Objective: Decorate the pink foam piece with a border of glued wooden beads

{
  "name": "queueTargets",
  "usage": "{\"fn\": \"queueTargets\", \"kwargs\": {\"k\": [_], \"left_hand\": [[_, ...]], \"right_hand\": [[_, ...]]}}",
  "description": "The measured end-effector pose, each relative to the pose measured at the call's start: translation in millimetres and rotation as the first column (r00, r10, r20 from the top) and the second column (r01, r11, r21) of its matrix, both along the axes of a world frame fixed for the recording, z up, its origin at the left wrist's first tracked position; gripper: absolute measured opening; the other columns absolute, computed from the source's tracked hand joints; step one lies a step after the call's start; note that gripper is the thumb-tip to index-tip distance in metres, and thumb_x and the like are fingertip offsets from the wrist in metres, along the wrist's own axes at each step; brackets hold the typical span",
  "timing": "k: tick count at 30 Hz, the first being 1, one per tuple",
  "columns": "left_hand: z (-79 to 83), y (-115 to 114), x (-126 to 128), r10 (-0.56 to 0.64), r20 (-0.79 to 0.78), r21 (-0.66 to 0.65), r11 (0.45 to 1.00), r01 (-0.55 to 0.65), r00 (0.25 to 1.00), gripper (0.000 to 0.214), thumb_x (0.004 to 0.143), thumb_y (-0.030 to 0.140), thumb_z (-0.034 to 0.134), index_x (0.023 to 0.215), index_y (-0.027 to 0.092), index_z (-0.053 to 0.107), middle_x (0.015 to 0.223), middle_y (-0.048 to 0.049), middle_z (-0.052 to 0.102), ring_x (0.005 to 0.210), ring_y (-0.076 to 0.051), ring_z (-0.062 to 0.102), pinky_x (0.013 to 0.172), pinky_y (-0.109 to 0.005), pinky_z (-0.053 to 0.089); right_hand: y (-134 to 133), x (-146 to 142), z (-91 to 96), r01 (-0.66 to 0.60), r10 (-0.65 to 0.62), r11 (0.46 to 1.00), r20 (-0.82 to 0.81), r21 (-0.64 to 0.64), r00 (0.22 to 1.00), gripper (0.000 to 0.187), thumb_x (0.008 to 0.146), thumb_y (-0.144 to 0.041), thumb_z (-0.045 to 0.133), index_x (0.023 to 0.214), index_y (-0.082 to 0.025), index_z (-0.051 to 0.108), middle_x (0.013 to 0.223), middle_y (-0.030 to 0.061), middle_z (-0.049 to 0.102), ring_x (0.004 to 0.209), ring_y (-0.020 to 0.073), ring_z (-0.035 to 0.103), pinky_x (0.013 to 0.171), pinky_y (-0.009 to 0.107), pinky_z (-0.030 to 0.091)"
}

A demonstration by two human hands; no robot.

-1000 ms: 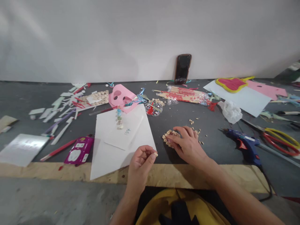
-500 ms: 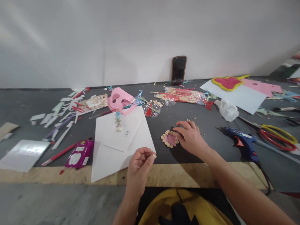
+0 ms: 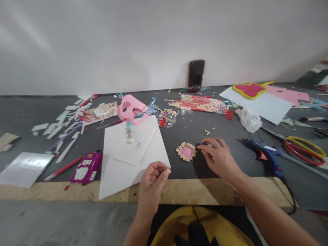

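My left hand is closed in a pinch on a small pale bead-like piece, near the edge of the white sheet. On the dark tabletop lies a small pink piece ringed with small pale wooden bits. Just to its right is my right hand, thumb and fingers drawn together. Something small and dark shows at its fingertips, too unclear to name. Several loose pale bits lie beyond that hand.
A white sheet lies left, beside a purple packet. At right are a blue glue gun and scissors. Behind are bundled sticks, a crumpled tissue, a pink cut-out and a phone against the wall.
My right hand has moved right, away from the ringed pink piece, uncovering its right side and the loose bits beyond. My left hand has stayed in place with its pinch.
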State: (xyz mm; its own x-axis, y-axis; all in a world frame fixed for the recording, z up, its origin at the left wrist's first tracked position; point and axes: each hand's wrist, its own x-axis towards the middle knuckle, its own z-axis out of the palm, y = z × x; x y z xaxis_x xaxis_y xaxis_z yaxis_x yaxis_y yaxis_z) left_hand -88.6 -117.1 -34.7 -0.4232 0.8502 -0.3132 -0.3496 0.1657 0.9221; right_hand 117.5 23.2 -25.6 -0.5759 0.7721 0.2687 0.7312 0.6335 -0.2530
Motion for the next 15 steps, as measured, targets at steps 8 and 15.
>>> {"fn": "queueTargets", "kwargs": {"k": [8, 15], "left_hand": [[1.8, -0.3, 2.1, -0.023, -0.016, -0.003, 1.0, 0.023, 1.0, 0.02, 0.078, 0.031, 0.07, 0.09, 0.019, 0.06, 0.083, -0.001, 0.064, 0.077, -0.011, 0.056, 0.071, -0.021, 0.043], [3.0, -1.6, 1.3, -0.009, -0.023, 0.003, 1.0, 0.009, 1.0, 0.019, 0.079, 0.031, 0.07, 0.09, 0.019, 0.059, 0.082, -0.0008, 0.064, 0.078, -0.011, 0.056, 0.072, -0.021, 0.044]], "right_hand": [[-3.0, -5.9, -4.9, 0.01, -0.009, 1.0, 0.02, -0.029, 1.0, 0.027, 0.089, -0.019, 0.047, 0.1, -0.025, 0.071, 0.115, 0.0091, 0.063, 0.108, 0.0274, 0.047, 0.083, 0.044, 0.044], [-3.5, -6.3, -2.8, 0.015, -0.015, 1.0, 0.022, -0.008, 1.0, 0.026, 0.09, -0.02, 0.048, 0.1, -0.026, 0.07, 0.114, 0.0086, 0.064, 0.108, 0.0276, 0.049, 0.08, 0.043, 0.044]]}}
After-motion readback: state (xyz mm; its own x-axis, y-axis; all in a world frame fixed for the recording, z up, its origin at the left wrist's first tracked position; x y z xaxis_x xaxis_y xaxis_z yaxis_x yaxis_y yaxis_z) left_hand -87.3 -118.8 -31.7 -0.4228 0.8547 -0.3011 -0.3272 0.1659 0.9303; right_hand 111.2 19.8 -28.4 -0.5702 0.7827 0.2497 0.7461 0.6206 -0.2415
